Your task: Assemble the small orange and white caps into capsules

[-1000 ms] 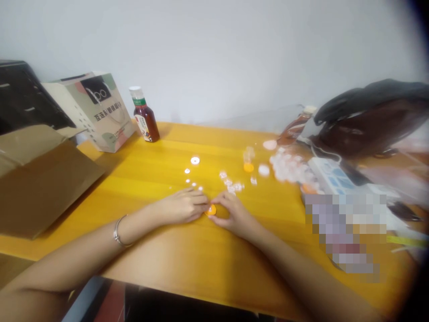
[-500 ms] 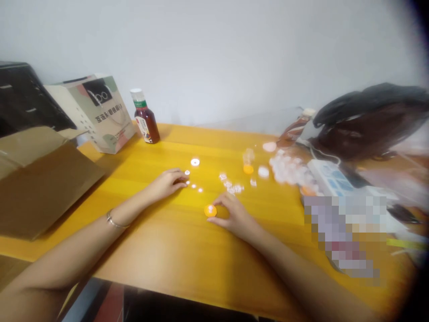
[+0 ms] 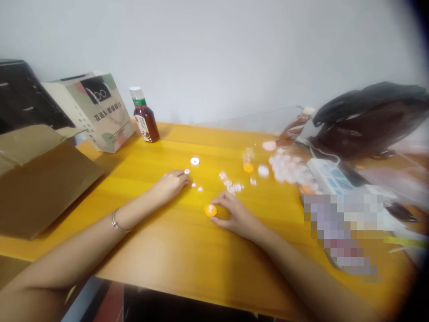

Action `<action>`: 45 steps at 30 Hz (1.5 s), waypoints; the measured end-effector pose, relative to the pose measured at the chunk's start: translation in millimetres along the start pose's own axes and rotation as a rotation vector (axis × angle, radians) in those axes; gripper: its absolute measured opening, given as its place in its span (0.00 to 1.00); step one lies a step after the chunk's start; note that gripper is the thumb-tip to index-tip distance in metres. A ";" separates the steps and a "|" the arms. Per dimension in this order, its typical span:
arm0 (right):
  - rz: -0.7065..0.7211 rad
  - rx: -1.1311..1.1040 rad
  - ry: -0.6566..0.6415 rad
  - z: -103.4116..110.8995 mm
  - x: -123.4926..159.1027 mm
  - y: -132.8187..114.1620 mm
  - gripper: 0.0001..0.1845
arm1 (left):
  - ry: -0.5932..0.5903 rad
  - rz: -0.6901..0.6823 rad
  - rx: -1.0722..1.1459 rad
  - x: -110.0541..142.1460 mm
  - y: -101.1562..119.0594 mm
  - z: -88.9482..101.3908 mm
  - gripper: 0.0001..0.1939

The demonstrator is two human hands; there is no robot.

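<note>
An orange round cap point(image 3: 210, 210) with a small white piece in its middle sits between the thumb and forefinger of my right hand point(image 3: 234, 214), at the table's middle. To the left, my left hand point(image 3: 174, 183) rests low over the table with its fingertips drawn together; what they pinch, if anything, is hidden. By its forefinger shows a small white disc point(image 3: 187, 171). Just right of these fingers lie tiny white pieces point(image 3: 200, 189). Farther back is a white ring-like disc point(image 3: 195, 161). Several white patterned pieces point(image 3: 237, 187) are scattered beyond my right hand.
An upturned clear container with an orange base point(image 3: 248, 168) stands behind the pieces, near a white lid point(image 3: 263, 171) and a cluster of clear containers point(image 3: 290, 167). A dark-red bottle point(image 3: 146, 123), paper bag point(image 3: 105, 118) and cardboard box point(image 3: 50, 183) are left; a dark bag point(image 3: 365, 125) lies right.
The fingers of my left hand have closed together and now cover the spot where one tiny white piece lay. My right hand stays at the orange cap, almost still.
</note>
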State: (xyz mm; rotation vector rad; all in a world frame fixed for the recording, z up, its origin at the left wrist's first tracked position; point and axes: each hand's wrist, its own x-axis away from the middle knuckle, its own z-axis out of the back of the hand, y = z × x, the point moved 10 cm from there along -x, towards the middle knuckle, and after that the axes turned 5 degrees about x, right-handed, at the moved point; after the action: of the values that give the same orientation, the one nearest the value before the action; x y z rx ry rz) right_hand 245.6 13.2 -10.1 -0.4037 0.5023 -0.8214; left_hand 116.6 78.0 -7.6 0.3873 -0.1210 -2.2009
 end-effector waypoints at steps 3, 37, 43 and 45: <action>-0.004 -0.007 -0.002 -0.1 -0.2 0.6 0.11 | -0.015 -0.033 -0.119 3.3 1.5 -5.4 0.11; 0.019 -0.062 0.029 -1.5 -1.0 4.2 0.12 | 0.019 -0.553 -0.074 37.9 110.3 -9.3 0.11; 0.021 -0.065 0.036 -0.4 -1.0 3.7 0.12 | 0.023 -0.549 -0.038 38.0 110.4 -9.3 0.09; 0.022 -0.066 0.040 -0.4 -1.0 4.3 0.12 | 0.023 -0.544 -0.021 37.5 111.0 -8.3 0.09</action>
State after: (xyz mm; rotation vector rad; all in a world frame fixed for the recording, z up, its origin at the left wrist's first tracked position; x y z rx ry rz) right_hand 247.3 16.6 -12.4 -0.4428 0.5713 -0.7939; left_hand 181.9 -19.3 0.5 0.4745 0.0261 -2.7283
